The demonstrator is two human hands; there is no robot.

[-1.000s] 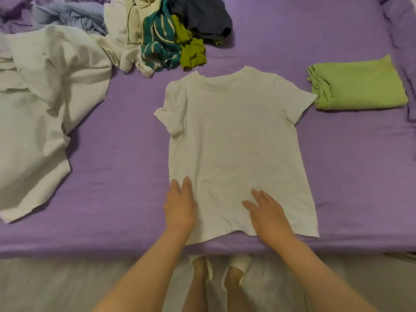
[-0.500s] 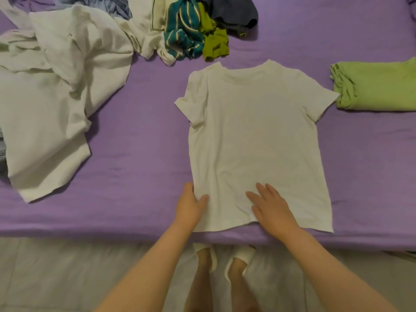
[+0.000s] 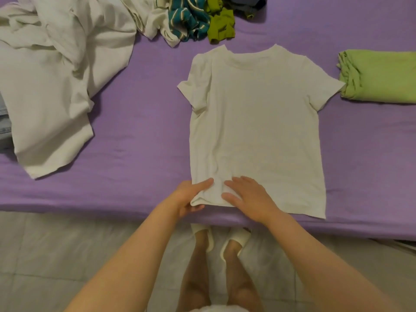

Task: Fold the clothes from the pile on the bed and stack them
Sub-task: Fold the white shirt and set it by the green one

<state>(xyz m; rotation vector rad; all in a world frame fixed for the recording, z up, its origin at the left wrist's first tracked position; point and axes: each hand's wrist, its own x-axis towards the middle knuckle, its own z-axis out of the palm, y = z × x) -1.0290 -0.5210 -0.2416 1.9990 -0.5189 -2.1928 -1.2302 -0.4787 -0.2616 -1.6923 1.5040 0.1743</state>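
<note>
Pinching the near-left hem corner of the white T-shirt [image 3: 254, 131] with the left hand [image 3: 189, 197], pressing flat beside it with the spread right hand [image 3: 249, 197], shirt lying on the purple bed [image 3: 144, 136], folded green garment [image 3: 380, 78] just right.

— How many garments lie on the purple bedsheet [image 3: 139, 122]?

— One flat white short-sleeved T-shirt [image 3: 256, 122] by the near edge, one folded light-green cloth [image 3: 380, 77] at the right edge.

— And the far edge?

— One heap of crumpled clothes [image 3: 193, 19]; one large rumpled white garment [image 3: 51, 86] toward the left.

— Hands?

— Two.
</note>
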